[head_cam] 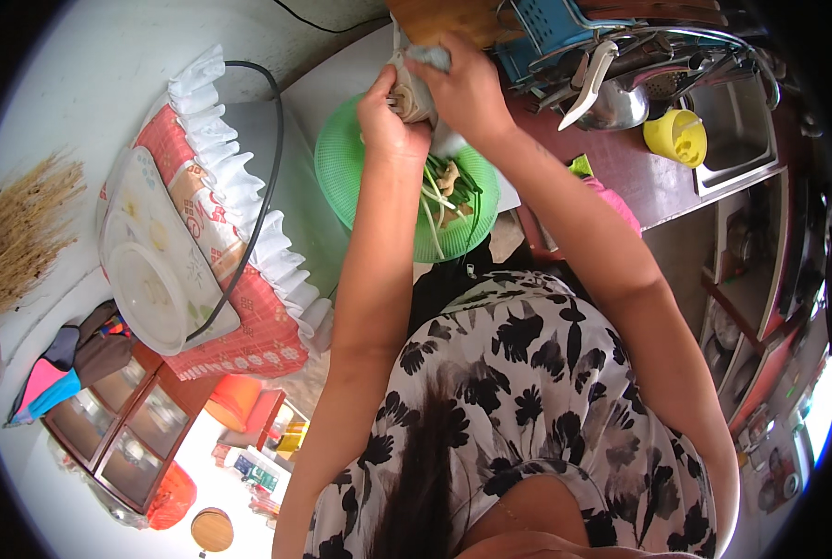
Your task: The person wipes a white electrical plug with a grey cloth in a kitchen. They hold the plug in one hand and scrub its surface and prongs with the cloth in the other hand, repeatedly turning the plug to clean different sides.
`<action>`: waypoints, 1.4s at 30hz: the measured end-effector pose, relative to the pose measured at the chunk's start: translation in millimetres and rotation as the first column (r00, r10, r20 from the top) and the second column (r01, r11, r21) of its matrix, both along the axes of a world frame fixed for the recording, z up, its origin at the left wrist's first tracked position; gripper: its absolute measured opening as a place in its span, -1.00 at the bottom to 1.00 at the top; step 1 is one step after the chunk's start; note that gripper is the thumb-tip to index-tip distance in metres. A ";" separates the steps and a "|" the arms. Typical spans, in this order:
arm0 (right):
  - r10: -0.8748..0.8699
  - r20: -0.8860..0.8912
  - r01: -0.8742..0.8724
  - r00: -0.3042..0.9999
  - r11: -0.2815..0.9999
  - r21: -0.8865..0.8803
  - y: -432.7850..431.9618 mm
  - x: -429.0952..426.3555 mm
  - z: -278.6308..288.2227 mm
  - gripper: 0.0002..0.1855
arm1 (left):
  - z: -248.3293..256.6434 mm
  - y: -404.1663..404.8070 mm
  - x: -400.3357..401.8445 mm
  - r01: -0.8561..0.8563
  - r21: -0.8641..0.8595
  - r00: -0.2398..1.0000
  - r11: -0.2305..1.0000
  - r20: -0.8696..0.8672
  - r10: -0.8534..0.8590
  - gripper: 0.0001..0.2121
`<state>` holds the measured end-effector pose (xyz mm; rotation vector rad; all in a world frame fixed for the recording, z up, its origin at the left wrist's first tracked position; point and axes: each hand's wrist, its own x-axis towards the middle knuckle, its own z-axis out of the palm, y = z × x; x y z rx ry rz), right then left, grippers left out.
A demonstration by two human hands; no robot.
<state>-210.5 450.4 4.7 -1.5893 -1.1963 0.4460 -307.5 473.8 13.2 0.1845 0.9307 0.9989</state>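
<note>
My left hand [395,126] grips a beige object [410,91] that looks like a power strip with its cord wound round it; a white cord or strap runs up from it. Partly hidden by my fingers, its exact kind is hard to tell. My right hand [468,80] holds a crumpled grey-blue cloth [430,57] against or just above the object's upper end. Beneath both hands is a green plastic mesh basket [339,168]. Scallions [438,199] and a piece of ginger [448,178] lie in it, with something white and blurred beside them.
A wooden board [451,17] stands at the back. On the right are a blue plastic rack [541,28], a white-handled knife [590,84], a yellow container [674,138] and a steel sink [733,133]. At left, a black cable [276,140] crosses a red frilled cover [262,293].
</note>
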 end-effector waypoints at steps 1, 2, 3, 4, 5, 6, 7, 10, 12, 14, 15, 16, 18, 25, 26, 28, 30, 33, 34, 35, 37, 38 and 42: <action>0.005 -0.039 -0.005 0.999 1.000 0.003 7.6 0.3 -2.7 -0.73 | -2.3 0.7 -0.7 0.003 0.004 1.000 1.000 0.019 -0.003 -0.69; 0.010 -0.078 -0.009 0.997 1.000 0.007 13.3 -0.2 -4.9 -0.73 | -6.9 2.7 -2.1 0.005 0.008 0.999 1.000 0.039 -0.006 -0.69; 0.017 -0.114 -0.016 0.993 1.000 0.012 17.4 0.2 -4.6 -0.73 | -8.5 6.1 -3.2 0.006 0.013 0.998 1.000 0.061 -0.006 -0.70; 0.008 -0.086 -0.006 0.996 1.000 0.021 7.6 -5.2 1.5 -0.74 | -5.7 8.8 -5.7 0.011 0.000 0.998 1.000 0.060 -0.011 -0.68; 0.032 -0.115 -0.031 0.993 0.999 0.008 -5.5 -9.8 6.3 -0.74 | -7.8 11.5 -10.9 0.026 0.006 0.995 1.000 0.091 -0.027 -0.68; 0.051 -0.138 -0.051 0.989 0.999 -0.003 -20.6 -12.5 11.6 -0.74 | -11.3 13.8 -15.9 0.047 0.014 0.991 0.999 0.128 -0.048 -0.67; 0.072 -0.164 -0.076 0.984 0.997 -0.016 -32.6 -15.9 15.5 -0.74 | -14.2 14.6 -18.6 0.064 0.019 0.985 0.998 0.162 -0.066 -0.66; 0.039 -0.137 -0.037 0.990 0.999 0.019 -24.4 -11.9 11.8 -0.76 | -7.9 10.3 -10.2 0.041 0.057 0.992 0.997 0.117 -0.048 -0.67; -0.017 -0.031 0.019 0.999 0.998 0.053 -0.2 -4.4 -1.1 -0.78 | -2.5 6.6 -4.3 0.022 0.016 0.993 1.000 0.115 -0.024 -0.68; 0.019 -0.230 -0.023 0.973 1.000 -0.012 20.9 2.8 -5.5 -0.77 | -1.4 4.7 -2.2 0.018 -0.075 0.989 0.997 0.147 -0.007 -0.70; 0.036 -0.326 -0.051 0.945 0.998 -0.036 27.5 4.6 -5.4 -0.77 | -3.7 6.8 -4.0 0.003 -0.080 0.991 0.997 0.132 0.008 -0.70; -0.028 -0.170 0.029 0.985 1.000 0.005 24.3 -0.1 -8.8 -0.78 | -7.9 9.6 -7.4 -0.013 -0.085 0.993 0.996 0.118 0.023 -0.70; 0.021 -0.161 -0.020 0.987 1.000 0.011 -0.9 -11.2 -1.8 -0.77 | -8.4 11.7 -14.3 0.008 -0.017 0.990 1.000 0.141 -0.005 -0.69; 0.004 -0.076 0.000 0.997 0.999 0.054 8.3 -3.7 2.6 -0.76 | -9.6 11.9 -6.7 -0.024 -0.066 0.987 0.998 0.158 0.034 -0.66; 0.014 -0.151 -0.011 0.988 1.000 0.017 15.6 -2.7 5.3 -0.76 | -10.8 12.8 -7.3 -0.021 -0.102 0.966 0.995 0.255 0.046 -0.67; -0.006 -0.109 0.016 0.994 0.995 0.097 17.3 -5.2 3.3 -0.79 | -7.0 18.3 -10.6 0.000 -0.115 0.971 0.993 0.239 0.028 -0.66; 0.065 -0.105 -0.056 0.992 0.995 0.086 -11.7 -17.1 14.6 -0.79 | -20.2 25.2 -24.6 0.090 -0.001 0.936 0.996 0.342 -0.084 -0.65; 0.097 -0.116 -0.088 0.989 0.993 0.080 -28.4 -20.2 15.6 -0.77 | -27.5 21.7 -28.2 0.155 0.053 0.855 0.986 0.493 -0.161 -0.64; 0.061 -0.070 -0.056 0.996 0.995 0.080 -17.9 -14.8 11.4 -0.77 | -21.9 20.2 -18.6 0.069 -0.005 0.941 0.998 0.333 -0.063 -0.66; 0.026 -0.023 -0.024 0.999 0.996 0.082 -5.2 -8.9 5.2 -0.77 | -19.6 18.3 -15.0 0.040 -0.038 0.950 0.998 0.311 -0.027 -0.66; 0.009 -0.047 -0.007 0.999 0.999 0.043 16.1 -1.3 0.3 -0.77 | -13.9 15.5 -10.1 -0.015 -0.097 0.964 0.995 0.264 0.040 -0.67; 0.023 -0.145 -0.026 0.989 1.000 -0.017 20.4 -1.4 7.0 -0.77 | -10.3 15.2 -9.0 0.008 -0.103 0.961 0.995 0.276 0.021 -0.68; 0.037 -0.139 -0.031 0.990 0.998 0.050 -10.4 -19.5 14.0 -0.80 | -12.5 18.7 -20.2 0.033 -0.060 0.975 0.998 0.220 -0.019 -0.69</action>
